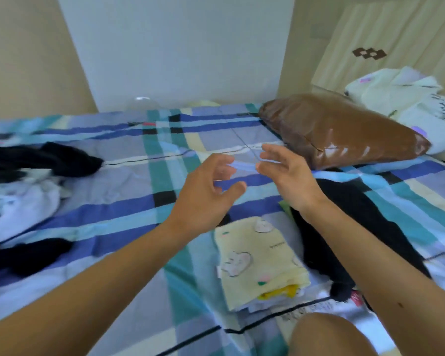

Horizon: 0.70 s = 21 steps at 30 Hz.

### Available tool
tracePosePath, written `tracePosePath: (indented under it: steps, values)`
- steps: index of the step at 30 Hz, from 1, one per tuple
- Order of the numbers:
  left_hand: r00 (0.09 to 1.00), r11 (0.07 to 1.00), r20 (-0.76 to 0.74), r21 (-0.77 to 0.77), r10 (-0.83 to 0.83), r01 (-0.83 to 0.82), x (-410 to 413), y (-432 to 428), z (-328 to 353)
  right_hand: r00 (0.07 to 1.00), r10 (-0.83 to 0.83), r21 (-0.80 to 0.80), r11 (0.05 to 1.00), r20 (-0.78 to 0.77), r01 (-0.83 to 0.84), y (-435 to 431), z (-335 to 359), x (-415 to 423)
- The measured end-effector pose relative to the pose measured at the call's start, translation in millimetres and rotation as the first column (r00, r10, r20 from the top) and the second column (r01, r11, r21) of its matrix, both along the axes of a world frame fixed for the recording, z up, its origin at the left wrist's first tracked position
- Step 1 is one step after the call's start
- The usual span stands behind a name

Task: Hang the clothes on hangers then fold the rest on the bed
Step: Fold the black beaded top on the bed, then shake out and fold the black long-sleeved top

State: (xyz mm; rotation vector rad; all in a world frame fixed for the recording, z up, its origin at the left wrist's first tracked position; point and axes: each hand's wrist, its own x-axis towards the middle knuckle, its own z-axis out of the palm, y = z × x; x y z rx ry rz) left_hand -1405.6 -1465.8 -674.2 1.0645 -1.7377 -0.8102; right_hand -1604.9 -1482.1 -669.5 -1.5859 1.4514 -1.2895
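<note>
Plaid bed (129,209) carries an unfolded heap of dark and white clothes (23,191) at left, a black garment (344,227) at right and one folded yellow stack (260,260) between, so most folding seems left; left hand (203,199) and right hand (285,176) hover empty, fingers loosely spread.

In front of me the bed (129,201) wears a checked sheet of blue, teal and pale yellow. Behind its far edge stands a cream wall (23,52) with a wide white panel (175,47). At the far right corner a shiny brown pillow (339,129) lies below a cream ribbed board (396,27). The light is soft and even.
</note>
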Motion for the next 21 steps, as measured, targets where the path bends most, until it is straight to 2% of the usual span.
tracePosePath:
  steps: [6, 12, 14, 16, 17, 19, 21]
  values:
    - [0.983, 0.984, 0.039, 0.013, 0.178, -0.178, 141, 51, -3, 0.981, 0.189, 0.002, 0.982, 0.037, -0.19, 4, 3, 133]
    - [0.923, 0.931, 0.162, 0.044, 0.35, -0.361, 249, 82, -46, 0.92, 0.387, 0.085, 0.921, -0.06, -0.381, 12, -28, 235]
    - [0.892, 0.918, 0.271, 0.065, 0.362, -0.392, 274, 86, -61, 0.895, 0.437, 0.114, 0.897, -0.09, -0.426, 13, -36, 253]
    - [0.79, 0.91, 0.506, 0.026, 0.346, -0.414, 297, 83, -72, 0.875, 0.469, 0.131, 0.881, -0.117, -0.454, 9, -46, 265]
    - [0.696, 0.905, 0.635, -0.01, 0.335, -0.426, 307, 80, -75, 0.872, 0.473, 0.131, 0.879, -0.127, -0.458, 8, -50, 268]
    - [0.47, 0.866, 0.807, -0.097, 0.357, -0.491, 325, 72, -76, 0.865, 0.478, 0.131, 0.877, -0.149, -0.462, 6, -58, 272]
    - [0.227, 0.792, 0.896, -0.191, 0.382, -0.58, 346, 63, -77, 0.857, 0.485, 0.133, 0.874, -0.171, -0.468, 4, -67, 272]
